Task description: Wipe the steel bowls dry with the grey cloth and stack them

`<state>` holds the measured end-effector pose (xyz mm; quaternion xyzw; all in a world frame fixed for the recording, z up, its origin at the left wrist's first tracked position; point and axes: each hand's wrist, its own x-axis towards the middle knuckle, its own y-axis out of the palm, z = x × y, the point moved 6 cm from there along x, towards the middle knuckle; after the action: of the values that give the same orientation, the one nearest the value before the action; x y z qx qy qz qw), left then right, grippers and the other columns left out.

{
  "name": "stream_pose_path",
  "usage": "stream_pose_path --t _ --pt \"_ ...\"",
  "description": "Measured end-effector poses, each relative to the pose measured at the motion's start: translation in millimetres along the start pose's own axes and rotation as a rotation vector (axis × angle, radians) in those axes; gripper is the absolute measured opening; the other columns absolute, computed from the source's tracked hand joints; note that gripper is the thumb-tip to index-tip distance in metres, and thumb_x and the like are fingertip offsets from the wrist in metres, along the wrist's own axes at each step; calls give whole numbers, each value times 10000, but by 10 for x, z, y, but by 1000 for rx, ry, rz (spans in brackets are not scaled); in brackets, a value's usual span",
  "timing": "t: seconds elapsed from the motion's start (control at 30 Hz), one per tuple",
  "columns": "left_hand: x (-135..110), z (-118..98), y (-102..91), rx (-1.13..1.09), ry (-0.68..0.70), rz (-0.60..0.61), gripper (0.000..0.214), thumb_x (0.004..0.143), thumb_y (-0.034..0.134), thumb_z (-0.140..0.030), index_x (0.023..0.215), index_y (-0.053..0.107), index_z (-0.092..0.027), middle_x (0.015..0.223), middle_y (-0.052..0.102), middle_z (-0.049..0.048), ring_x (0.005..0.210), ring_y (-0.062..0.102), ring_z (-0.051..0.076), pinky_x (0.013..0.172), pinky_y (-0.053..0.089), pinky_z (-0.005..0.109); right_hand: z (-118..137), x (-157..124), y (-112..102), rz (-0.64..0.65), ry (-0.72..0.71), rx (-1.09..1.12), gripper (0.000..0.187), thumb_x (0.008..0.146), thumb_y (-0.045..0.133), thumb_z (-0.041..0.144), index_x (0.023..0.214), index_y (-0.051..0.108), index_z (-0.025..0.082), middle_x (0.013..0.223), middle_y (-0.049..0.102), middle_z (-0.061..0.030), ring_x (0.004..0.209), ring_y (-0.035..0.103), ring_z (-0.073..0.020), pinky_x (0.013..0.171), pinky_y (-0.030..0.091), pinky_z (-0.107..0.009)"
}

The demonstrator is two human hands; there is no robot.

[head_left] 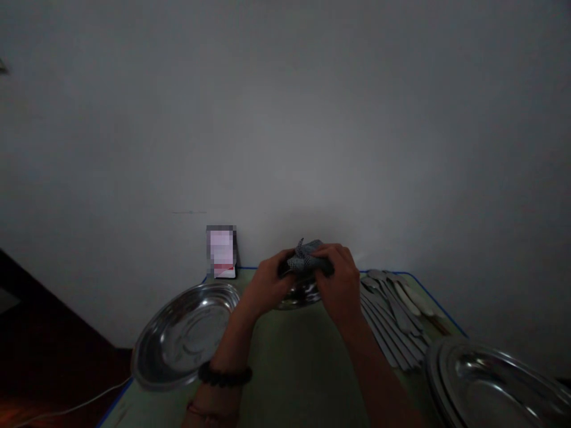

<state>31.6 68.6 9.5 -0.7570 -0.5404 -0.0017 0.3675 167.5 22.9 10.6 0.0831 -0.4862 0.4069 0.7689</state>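
Note:
My left hand (266, 286) and my right hand (339, 284) meet at the far middle of the table. Together they grip a small checkered grey cloth (304, 257), bunched between the fingers. Under the cloth, between both hands, shines a small steel dish or bowl (298, 295); I cannot tell which hand holds it. A dark bead bracelet sits on my left wrist.
A large steel plate (184, 334) lies at the left edge of the green table (294, 368). Several steel spoons and knives (395, 312) lie in a row on the right. A stack of steel plates (495, 380) fills the near right. A small box (222, 252) stands against the wall.

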Motion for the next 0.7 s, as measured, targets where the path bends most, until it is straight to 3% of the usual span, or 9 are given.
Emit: stream_pose_path --t 0.1,0.47,0.6,0.7 --pt "13 32 48 70 2 31 497 692 510 -108 1172 638 -124 1064 730 90 947 675 242 873 505 353 -63 -19 30 -3 45 -35 241 678 459 29 793 542 224 878 609 -60 919 539 -233 831 443 -392" --pt "17 124 81 93 -3 -57 583 649 437 -20 1186 645 -111 1153 701 87 1073 644 211 970 456 311 -440 -149 -9 -116 299 22 109 746 531 226 852 506 223 926 671 -65 878 615 -217 799 444 -358" --pt "-22 236 16 41 -64 -120 582 650 436 -25 1172 659 -149 1150 705 52 1085 639 207 990 450 322 -751 -475 93 -143 538 -27 234 820 491 448 877 483 222 822 666 -81 758 612 -237 673 446 -333" --pt "-52 315 -23 27 -111 -185 552 665 441 -50 1154 674 -162 1126 716 41 1080 642 218 990 454 338 -902 -759 224 -149 630 -52 323 844 405 527 870 469 211 738 649 -121 678 612 -271 574 425 -340"
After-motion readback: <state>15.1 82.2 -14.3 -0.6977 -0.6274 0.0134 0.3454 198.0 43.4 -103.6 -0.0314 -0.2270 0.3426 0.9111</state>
